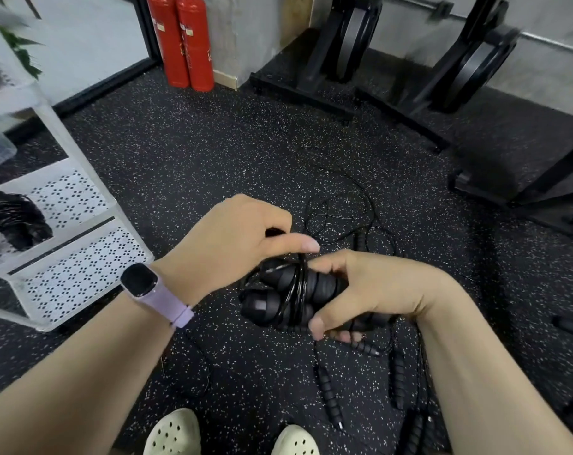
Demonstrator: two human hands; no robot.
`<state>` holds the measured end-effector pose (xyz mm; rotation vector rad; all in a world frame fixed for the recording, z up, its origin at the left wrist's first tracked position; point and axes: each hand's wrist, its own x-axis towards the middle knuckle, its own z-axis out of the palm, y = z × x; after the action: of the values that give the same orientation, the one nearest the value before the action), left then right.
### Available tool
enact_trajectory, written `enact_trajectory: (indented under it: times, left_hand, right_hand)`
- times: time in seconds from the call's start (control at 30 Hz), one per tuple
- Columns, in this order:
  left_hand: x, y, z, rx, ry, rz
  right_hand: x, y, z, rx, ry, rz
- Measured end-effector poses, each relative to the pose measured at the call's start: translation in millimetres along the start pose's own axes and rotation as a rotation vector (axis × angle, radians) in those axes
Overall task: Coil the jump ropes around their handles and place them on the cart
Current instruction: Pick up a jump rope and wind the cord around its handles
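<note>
Holding the paired handles [288, 297] of one jump rope, the right hand [370, 290] has its fingers [317, 326] curled round them from the 3 o'clock side, thumb on top and fingertips underneath, so the two ribbed black grips lie side by side with their long axis running roughly from 9 to 3 o'clock, butt ends pointing toward 9. The left hand [232, 238] sits just above and to 10 o'clock of the handles, its fingers bent and pinching the thin black cord [298, 284], which already crosses the handles in several turns near their middle. The coming wrap, as I judge it, turns on that crossing: the cord runs at right angles to the handles' length, so the left hand must carry it over and under while the right keeps the pair steady. Loose cord [340, 208] trails on the floor [186, 152] toward 12 o'clock, so some length appears left to wind. More ropes [331, 395] lie uncoiled on the floor at 5 o'clock. The white cart [81, 270] stands at 9 o'clock, nearer the left hand, with dark bundles [12, 221] on a shelf, probably coiled ropes.
</note>
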<state>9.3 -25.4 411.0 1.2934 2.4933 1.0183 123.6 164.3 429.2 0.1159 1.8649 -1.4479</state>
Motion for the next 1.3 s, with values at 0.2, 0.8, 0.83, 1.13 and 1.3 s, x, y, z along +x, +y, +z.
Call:
enact_trajectory:
  times: [0.2, 0.8, 0.83, 1.13, 1.3]
  left_hand:
    - [-2, 22, -6, -0.673, -0.088, -0.278]
    - [1, 0, -2, 0.185, 0.154, -0.276]
    - [1, 0, -3, 0.162, 0.173, -0.281]
    - [-3, 2, -25, 0.38, 0.422, -0.13]
    - [-7, 5, -23, 0.537, 0.2, -0.113]
  right_hand:
    - [3, -3, 8, 0.353, -0.112, -0.369]
    - [33, -31, -3, 0.891, 0.478, -0.656]
    - [32, -33, -4, 0.896, 0.5, -0.705]
    - [21, -30, 0, 0.277, 0.92, -0.454]
    - [29, -23, 3, -0.041, 1.045, -0.226]
